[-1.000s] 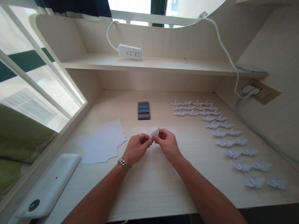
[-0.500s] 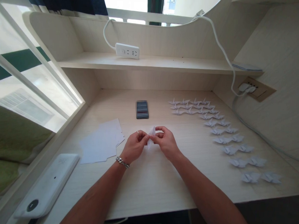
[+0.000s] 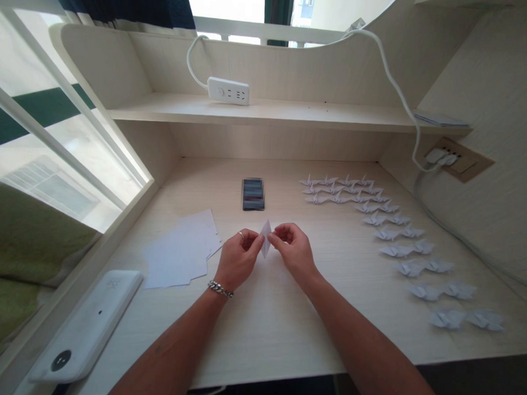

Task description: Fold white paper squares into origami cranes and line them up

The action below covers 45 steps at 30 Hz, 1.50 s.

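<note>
A small white folded paper (image 3: 266, 230), now a narrow upright diamond, is pinched between my two hands over the middle of the desk. My left hand (image 3: 239, 256), with a ring and a chain bracelet, grips its left edge with thumb and fingers. On the other side, the thumb of my right hand (image 3: 295, 249) presses the right edge, its fingers curled. Loose white paper sheets (image 3: 176, 255) lie left of my left hand. Rows of folded paper cranes (image 3: 406, 249) stand along the right side of the desk.
A dark pixelated rectangular object (image 3: 253, 194) lies beyond my hands. A white desk lamp or similar flat device (image 3: 91, 324) lies at the front left. The shelf holds a white power strip (image 3: 228, 91). A white cable (image 3: 387, 77) runs down to a wall socket (image 3: 464, 159).
The folded paper has turned and flattened into a slim, pointed diamond. My fingers have shifted to its edges. The whole view has moved slightly.
</note>
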Each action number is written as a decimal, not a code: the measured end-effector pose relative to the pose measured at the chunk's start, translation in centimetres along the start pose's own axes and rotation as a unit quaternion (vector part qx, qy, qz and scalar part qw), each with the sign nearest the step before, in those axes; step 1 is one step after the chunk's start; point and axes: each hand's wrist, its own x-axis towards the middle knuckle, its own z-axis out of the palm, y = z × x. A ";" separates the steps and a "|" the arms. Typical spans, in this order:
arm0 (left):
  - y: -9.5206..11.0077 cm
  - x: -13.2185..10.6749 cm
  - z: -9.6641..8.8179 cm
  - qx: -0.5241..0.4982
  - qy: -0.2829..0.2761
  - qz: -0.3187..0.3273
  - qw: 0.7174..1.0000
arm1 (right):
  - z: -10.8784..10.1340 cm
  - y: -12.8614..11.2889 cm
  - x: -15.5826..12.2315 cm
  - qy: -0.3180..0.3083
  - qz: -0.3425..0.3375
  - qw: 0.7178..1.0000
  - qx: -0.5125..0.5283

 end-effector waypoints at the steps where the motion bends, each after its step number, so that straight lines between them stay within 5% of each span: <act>1: 0.0 -0.1 0.1 0.026 0.019 0.012 0.999 | 0.0 -0.1 -0.1 0.014 -0.021 0.999 -0.032; 6: 0.0 -0.6 0.5 0.093 0.058 0.123 0.986 | 0.3 -0.3 -0.4 -0.037 -0.026 0.999 -0.003; 10: -0.1 -0.5 0.4 0.122 0.032 0.184 0.975 | 0.3 0.1 -0.2 -0.061 -0.008 0.997 0.040; 20: 0.0 -0.2 0.0 0.094 0.057 0.162 0.981 | 0.0 -0.2 -0.2 -0.133 0.029 0.990 0.037; 30: 0.1 -0.3 -0.2 0.064 0.049 0.142 0.987 | -0.1 -0.3 0.0 -0.137 0.056 0.985 0.086; 38: -0.2 0.0 -0.5 0.068 0.010 0.090 0.994 | -0.2 -1.2 -0.2 -0.151 0.103 0.976 0.118; 45: -0.1 0.0 -1.1 0.042 -0.063 0.141 0.987 | -0.8 -1.7 0.0 -0.132 0.180 0.967 0.119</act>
